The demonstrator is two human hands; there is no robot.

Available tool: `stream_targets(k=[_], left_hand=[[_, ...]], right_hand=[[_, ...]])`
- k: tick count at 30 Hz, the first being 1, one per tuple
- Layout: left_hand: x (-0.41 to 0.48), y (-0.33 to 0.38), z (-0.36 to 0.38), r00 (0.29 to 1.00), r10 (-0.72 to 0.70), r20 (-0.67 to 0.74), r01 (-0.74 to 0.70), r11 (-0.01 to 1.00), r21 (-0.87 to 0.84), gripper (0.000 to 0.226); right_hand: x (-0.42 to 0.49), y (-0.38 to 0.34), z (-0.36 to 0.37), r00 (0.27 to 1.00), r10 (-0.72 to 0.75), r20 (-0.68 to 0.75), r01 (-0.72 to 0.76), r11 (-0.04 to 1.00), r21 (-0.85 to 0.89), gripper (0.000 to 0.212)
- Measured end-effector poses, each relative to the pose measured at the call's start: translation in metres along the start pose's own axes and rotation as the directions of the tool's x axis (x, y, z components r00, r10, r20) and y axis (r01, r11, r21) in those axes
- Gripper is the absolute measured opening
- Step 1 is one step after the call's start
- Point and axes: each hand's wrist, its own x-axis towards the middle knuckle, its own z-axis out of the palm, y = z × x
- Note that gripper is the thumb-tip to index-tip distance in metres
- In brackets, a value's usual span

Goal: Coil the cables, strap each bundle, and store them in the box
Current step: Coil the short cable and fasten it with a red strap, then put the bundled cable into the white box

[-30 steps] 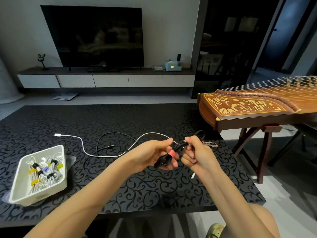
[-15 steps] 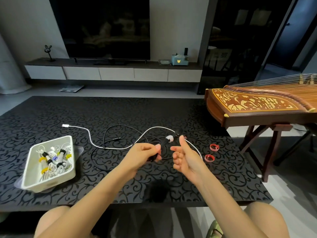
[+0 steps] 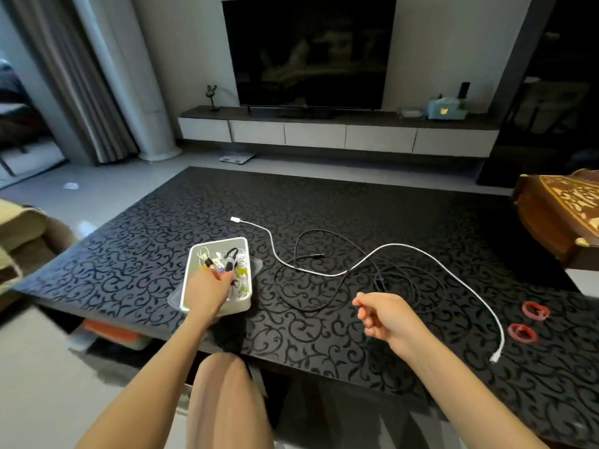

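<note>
The left hand (image 3: 207,291) reaches down into the white box (image 3: 187,280), which sits near the front edge of the dark patterned desk (image 3: 356,196). Its back faces the camera and its fingertips are buried among the strapped cable bundles (image 3: 242,274) inside, so I cannot tell whether the fingers grip anything. A coiled black bundle (image 3: 230,254) lies in the box just beyond the fingertips, and a bit of pink strap shows right at them. The right hand (image 3: 385,315) hovers above the desk, well apart from the box, with its fingers loosely curled and nothing in them. Between the box and the right side of the desk a loose white cable (image 3: 372,254) snakes across the surface, one plug at the far end behind the box and the other near the front right edge. A loose black cable (image 3: 311,231) sprawls in wide loops under and around it. Two red straps (image 3: 535,311) (image 3: 522,332) lie side by side near the white cable's right end. A wooden zither (image 3: 557,212) stands beside the desk at right, and a dark television (image 3: 308,50) hangs on the far wall.
</note>
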Motion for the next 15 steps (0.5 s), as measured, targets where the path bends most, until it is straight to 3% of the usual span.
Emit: stream_targets(k=[7, 12, 15], left_hand=[[0.020, 0.017, 0.023, 0.973, 0.210, 0.092, -0.227, 0.935, 0.273, 0.024], [0.034, 0.029, 0.036, 0.956, 0.115, 0.271, -0.247, 0.815, 0.524, 0.022], [0.034, 0.038, 0.038, 0.975, 0.135, 0.175, -0.213, 0.791, 0.573, 0.027]], right_hand=[[0.007, 0.007, 0.007, 1.000, 0.023, -0.021, -0.024, 0.998, -0.063, 0.026], [0.017, 0.009, 0.002, 0.997, 0.016, -0.070, -0.024, 0.993, -0.115, 0.025], [0.026, 0.014, -0.001, 0.991, -0.061, -0.121, 0.031, 0.971, -0.237, 0.025]])
